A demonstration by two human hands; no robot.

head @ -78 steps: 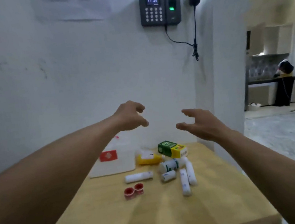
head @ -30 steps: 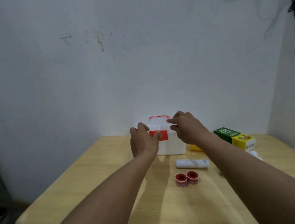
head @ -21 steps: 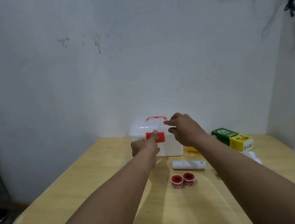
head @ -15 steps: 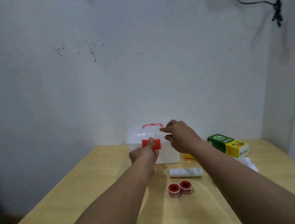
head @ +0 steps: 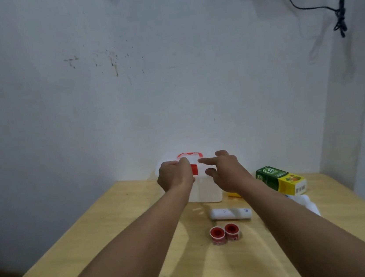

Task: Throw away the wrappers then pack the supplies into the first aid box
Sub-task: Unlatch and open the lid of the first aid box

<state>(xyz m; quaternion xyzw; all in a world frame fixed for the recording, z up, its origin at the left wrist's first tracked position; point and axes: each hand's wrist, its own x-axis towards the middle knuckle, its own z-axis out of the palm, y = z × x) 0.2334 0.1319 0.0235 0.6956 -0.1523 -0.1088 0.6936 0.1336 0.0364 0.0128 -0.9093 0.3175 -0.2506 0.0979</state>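
Left hand (head: 175,178) seemingly pinching red latch (head: 194,169) of first aid box (head: 204,193); right hand (head: 224,171) hovering, fingers spread.

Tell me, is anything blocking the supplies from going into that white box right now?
Yes: the first aid box looks closed, its lid down. The left hand is at the red latch and the right hand rests on the lid. The tape rolls and green-and-yellow carton wait outside.

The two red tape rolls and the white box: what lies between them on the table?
In the head view, a white bandage roll lies between tape rolls and box.
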